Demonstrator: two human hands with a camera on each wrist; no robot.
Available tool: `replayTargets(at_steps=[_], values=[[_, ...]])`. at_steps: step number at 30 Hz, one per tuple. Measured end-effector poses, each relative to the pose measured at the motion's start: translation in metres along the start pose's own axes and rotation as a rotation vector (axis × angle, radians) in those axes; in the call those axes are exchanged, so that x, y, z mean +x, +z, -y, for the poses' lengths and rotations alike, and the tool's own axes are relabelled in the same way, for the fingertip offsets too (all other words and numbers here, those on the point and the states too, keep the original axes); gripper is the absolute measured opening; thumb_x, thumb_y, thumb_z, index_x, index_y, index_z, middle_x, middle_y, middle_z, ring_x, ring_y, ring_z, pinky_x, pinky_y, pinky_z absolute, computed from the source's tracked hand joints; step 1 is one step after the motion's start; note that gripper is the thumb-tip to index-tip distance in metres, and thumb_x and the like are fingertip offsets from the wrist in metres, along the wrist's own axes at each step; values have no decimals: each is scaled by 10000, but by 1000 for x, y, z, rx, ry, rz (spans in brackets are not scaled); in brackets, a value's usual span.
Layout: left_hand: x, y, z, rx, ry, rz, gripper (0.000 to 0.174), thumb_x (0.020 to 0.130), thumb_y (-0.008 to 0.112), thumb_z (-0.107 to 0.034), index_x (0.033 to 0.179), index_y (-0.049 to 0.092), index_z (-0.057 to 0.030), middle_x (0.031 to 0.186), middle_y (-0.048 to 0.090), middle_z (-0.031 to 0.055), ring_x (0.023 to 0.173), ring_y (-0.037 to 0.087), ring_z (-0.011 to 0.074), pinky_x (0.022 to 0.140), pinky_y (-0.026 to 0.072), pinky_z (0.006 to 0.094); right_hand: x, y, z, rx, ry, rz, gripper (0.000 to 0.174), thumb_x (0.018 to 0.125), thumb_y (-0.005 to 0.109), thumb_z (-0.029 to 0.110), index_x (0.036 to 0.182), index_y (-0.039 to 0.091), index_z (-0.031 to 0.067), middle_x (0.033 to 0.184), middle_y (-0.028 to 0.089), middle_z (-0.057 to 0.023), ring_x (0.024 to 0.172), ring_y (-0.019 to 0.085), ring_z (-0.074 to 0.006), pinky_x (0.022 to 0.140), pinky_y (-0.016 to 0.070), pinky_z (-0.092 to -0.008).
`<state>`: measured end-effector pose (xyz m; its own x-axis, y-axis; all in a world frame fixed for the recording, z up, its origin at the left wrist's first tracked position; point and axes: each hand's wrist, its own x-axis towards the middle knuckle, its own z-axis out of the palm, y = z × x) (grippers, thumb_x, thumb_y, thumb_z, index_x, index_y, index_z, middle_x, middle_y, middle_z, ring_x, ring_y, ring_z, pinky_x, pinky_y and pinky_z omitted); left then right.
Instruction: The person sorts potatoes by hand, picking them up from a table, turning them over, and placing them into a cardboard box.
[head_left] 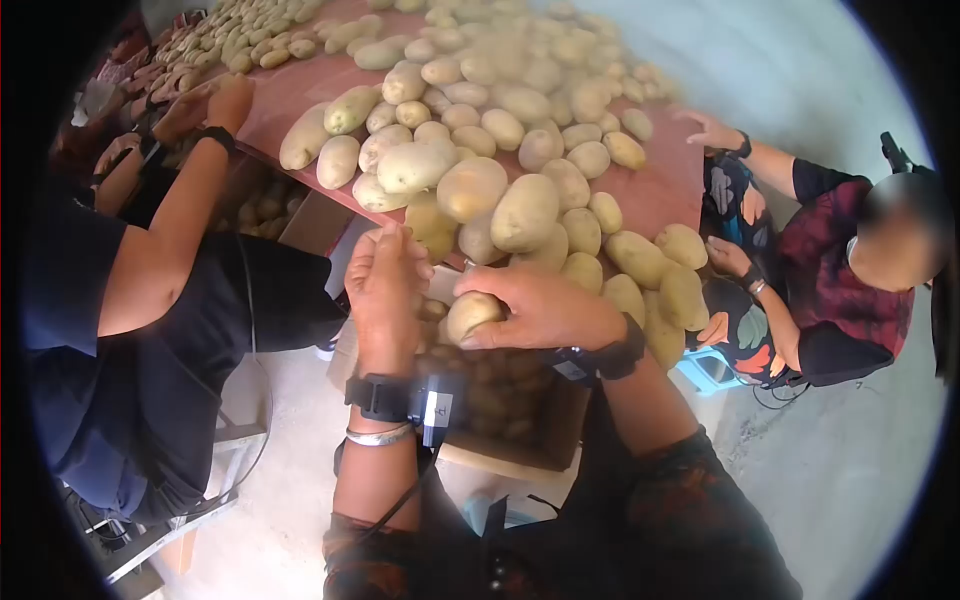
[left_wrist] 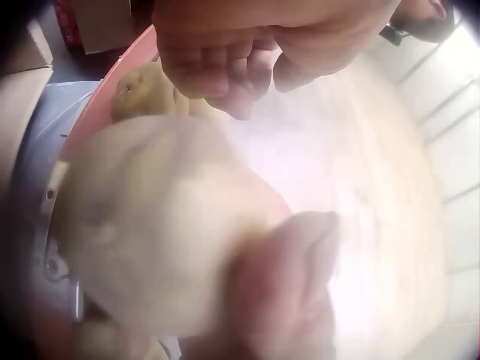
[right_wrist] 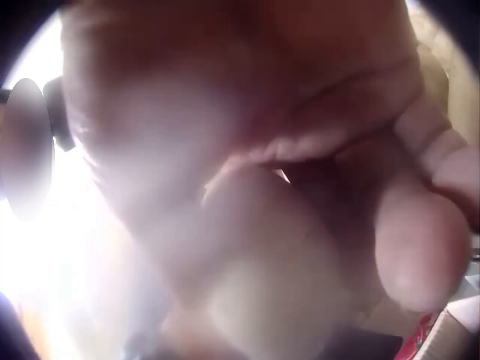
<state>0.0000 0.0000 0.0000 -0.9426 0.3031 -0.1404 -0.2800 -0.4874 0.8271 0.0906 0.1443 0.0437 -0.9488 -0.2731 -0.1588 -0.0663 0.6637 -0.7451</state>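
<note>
- Potato (head_left: 472,318), pale yellow, sits in the right hand (head_left: 545,308) at the table's near edge, above an open box.
- Right grip: curled round the potato, thumb on its near side.
- Left hand (head_left: 386,290), just left of the potato, is raised, its fingers bent inward toward the thumb; the grip looks narrow, with nothing visible inside it.
- Potatoes of many sizes lie heaped in a pile (head_left: 480,185) on the reddish table (head_left: 285,95), spreading to the far left and crowding the near right edge.
- Box (head_left: 562,428), brown, stands below both hands with more potatoes inside.
- Person in dark clothes (head_left: 200,300) works at left, forearm raised toward the table.
- Person in a dark red patterned top (head_left: 825,255) sits at right, one hand on the table's edge, near a light-blue stool (head_left: 710,370).
</note>
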Motion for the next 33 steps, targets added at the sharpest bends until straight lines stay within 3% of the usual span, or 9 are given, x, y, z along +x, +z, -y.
replayTargets(at_steps=[3,5,9,12,17,21,26,31,33], values=[[-7,8,12,-52,-15,0,160,878,522,-229,816,522,-81,653,557,8,513,489,75,468,370,184,-19,-18,-4,18,111,-46,453,765,673,240,1135,493,49,909,591,-87,776,564,-146,653,444,-270],[-6,7,8,-6,3,8,160,877,523,-229,808,523,-86,652,556,4,515,488,70,470,361,185,-23,-36,-17,85,-31,-417,341,755,636,282,957,541,23,679,556,-141,625,558,-230,580,432,-321],[-4,3,7,-5,-38,58,166,887,511,-238,828,525,-83,687,561,14,559,504,93,524,403,212,-16,-101,-41,-300,-57,-644,266,768,602,264,861,571,17,685,553,-119,648,540,-225,604,433,-328],[-2,4,5,13,-29,58,171,887,512,-245,836,527,-82,688,560,11,554,505,93,516,404,208,5,-135,-60,-386,105,-610,273,755,610,283,818,585,18,731,575,-131,691,558,-239,623,442,-346],[-1,7,3,55,-60,41,171,888,511,-246,845,531,-82,686,558,10,553,514,89,508,406,199,59,-144,-101,-484,337,-480,359,724,622,306,964,571,44,924,579,-174,850,561,-293,727,434,-395],[0,7,4,69,-40,40,164,889,511,-238,854,530,-78,694,561,12,553,517,89,509,406,199,82,-139,-157,-560,317,-372,416,716,618,288,1039,536,38,1003,557,-191,906,540,-325,774,424,-393],[2,3,7,52,-18,125,147,887,514,-216,867,532,-71,724,574,21,581,527,90,527,408,205,37,-150,-82,109,315,-572,463,700,648,194,1121,496,74,857,572,-51,700,542,-121,611,456,-258],[-7,11,3,15,-33,293,164,889,514,-200,960,535,-53,780,588,46,645,554,108,573,429,223,-6,-93,-8,486,-95,-585,435,728,619,63,1136,468,49,875,581,-62,707,561,-128,624,456,-236],[-13,16,-2,-32,-31,436,258,884,529,-178,1095,508,-31,858,596,74,686,570,127,606,444,234,-11,-56,4,571,-94,-562,435,743,607,48,1148,450,40,882,583,-70,708,566,-130,627,459,-240]])
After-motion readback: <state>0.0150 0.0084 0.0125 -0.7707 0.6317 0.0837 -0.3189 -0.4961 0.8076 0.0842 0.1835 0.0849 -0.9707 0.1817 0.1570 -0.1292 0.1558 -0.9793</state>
